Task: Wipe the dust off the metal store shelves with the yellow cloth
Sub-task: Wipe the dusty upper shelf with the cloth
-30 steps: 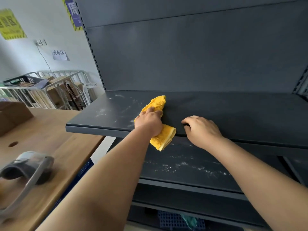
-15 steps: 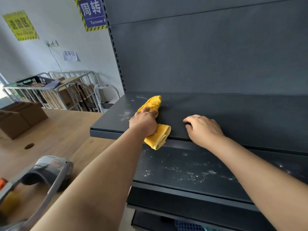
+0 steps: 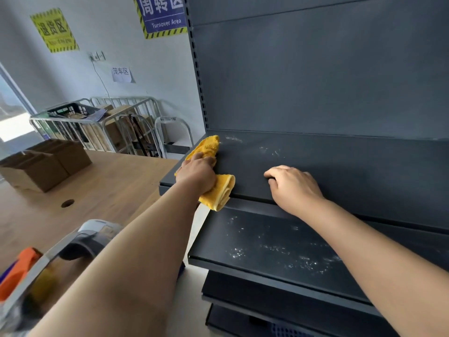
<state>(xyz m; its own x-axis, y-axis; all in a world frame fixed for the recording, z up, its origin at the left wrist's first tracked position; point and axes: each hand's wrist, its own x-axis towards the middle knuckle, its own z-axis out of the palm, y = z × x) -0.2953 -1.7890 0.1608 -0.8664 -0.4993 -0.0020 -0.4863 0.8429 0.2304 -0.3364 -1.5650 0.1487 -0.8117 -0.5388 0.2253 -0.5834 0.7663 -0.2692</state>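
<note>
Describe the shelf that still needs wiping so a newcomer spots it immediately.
Start at the dark metal shelving unit on the right. Below the upper shelf, where the left hand presses the yellow cloth, sits the lower shelf. It alone is speckled with white dust throughout.

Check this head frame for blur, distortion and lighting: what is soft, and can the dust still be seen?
Head view: the tape dispenser at lower left is smeared and soft; the yellow cloth, left hand and right hand are sharp. Wide-angle distortion tilts the shelf upright. Daylight blows out the left edge; white dust reads clearly on the lower shelf.
</note>
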